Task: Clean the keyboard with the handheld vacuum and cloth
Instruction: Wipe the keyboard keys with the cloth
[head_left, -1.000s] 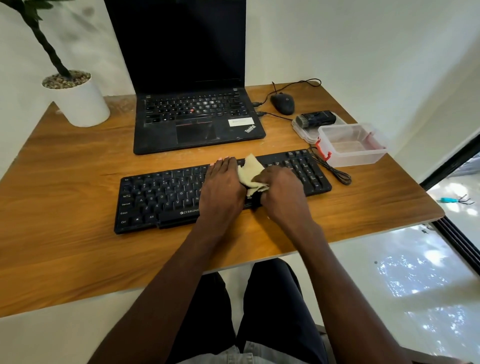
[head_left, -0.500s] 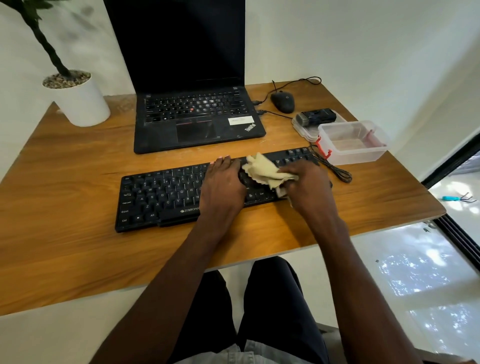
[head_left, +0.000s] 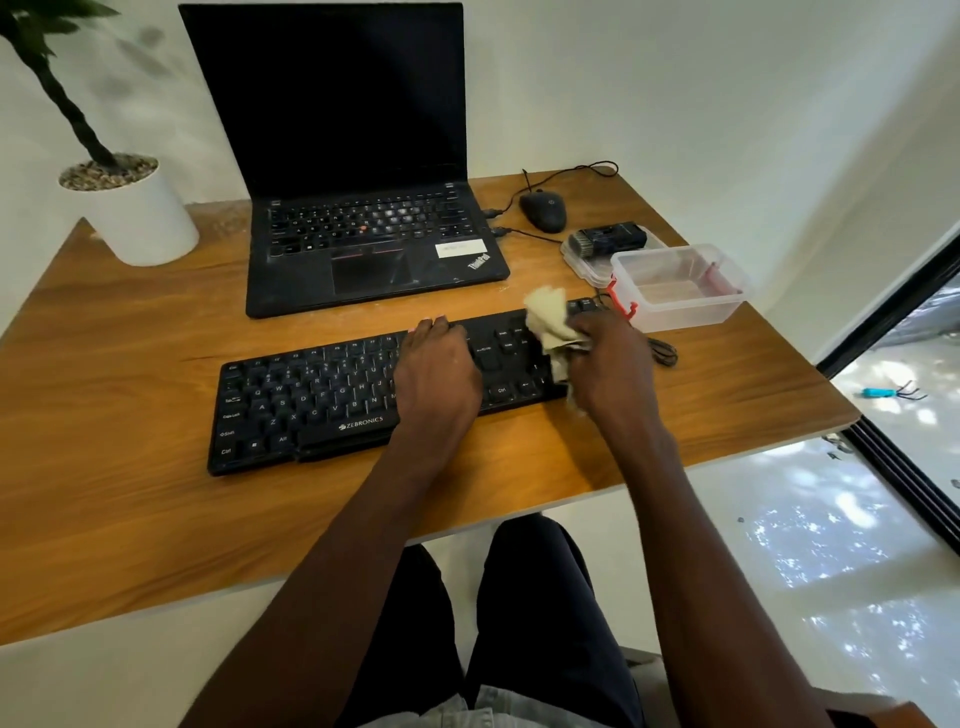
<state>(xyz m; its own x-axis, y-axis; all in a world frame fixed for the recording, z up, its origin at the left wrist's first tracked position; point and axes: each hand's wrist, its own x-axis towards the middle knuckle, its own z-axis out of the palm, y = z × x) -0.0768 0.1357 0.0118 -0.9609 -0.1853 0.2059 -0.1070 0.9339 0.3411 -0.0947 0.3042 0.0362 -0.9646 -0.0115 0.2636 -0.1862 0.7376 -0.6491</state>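
This looks like a small home office or study corner. A wooden counter (head_left: 130, 415) stands against a plain white wall and carries an open laptop (head_left: 363, 228), an external keyboard (head_left: 311, 400), a wired mouse (head_left: 543, 210) and a white potted plant (head_left: 135, 213); a glass sliding door (head_left: 893, 332) opens outdoors.

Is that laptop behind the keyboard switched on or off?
Cannot tell for certain. The laptop is open with its lid upright, but its screen is fully black, so it looks off or asleep.
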